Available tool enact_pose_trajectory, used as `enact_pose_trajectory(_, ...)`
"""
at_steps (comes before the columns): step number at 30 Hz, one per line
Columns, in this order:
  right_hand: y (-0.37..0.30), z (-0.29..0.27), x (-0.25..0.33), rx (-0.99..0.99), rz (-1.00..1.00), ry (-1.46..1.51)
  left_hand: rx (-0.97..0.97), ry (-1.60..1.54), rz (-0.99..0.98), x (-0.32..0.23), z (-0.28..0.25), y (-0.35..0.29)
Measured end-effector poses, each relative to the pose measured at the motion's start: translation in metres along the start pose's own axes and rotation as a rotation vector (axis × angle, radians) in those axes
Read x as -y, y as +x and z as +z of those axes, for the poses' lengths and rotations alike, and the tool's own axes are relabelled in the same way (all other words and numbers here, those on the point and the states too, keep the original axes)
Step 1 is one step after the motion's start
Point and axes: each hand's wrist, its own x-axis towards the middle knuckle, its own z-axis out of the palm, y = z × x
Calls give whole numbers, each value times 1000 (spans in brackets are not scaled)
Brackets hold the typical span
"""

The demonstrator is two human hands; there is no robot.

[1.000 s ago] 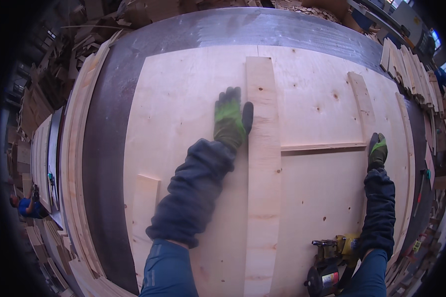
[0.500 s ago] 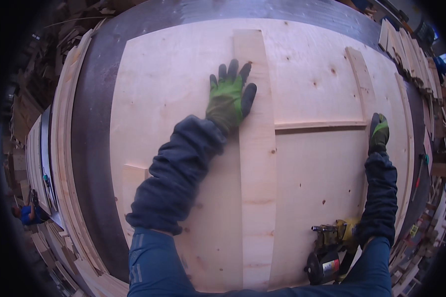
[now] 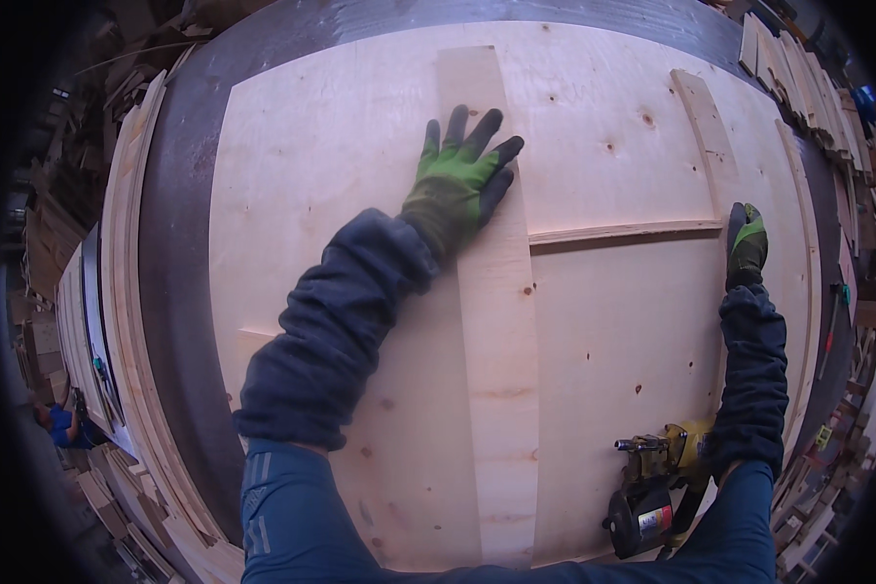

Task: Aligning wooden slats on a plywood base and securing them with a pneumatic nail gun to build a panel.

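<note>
Pressing flat w/ fingers spread, left hand point(image 3: 459, 180) lies on long wood strip point(image 3: 492, 321), which runs 12-to-6 down middle of plywood sheet point(image 3: 311, 175). Right hand point(image 3: 747, 243) at 3 o'clock rests on sheet's edge by side batten point(image 3: 706, 136); grip can't tell. Nail gun point(image 3: 652, 487) at 5 o'clock.

No packages, signs or screens in view. One label only: a small red, white and dark sticker point(image 3: 655, 518) on the round black drum of the nailer point(image 3: 652, 487), lying at about 5 o'clock on the plywood surface point(image 3: 613, 341). Print on it too small to make out.
</note>
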Motion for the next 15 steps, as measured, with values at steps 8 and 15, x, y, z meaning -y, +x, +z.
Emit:
enact_pose_trajectory(8, -6, -30, 19, 74, 47, 71, 259, 20, 54, -8, -9, 25)
enact_pose_trajectory(15, -129, -255, -54, 586, 55, 123, 306, 65, 60, -9, -34, 26)
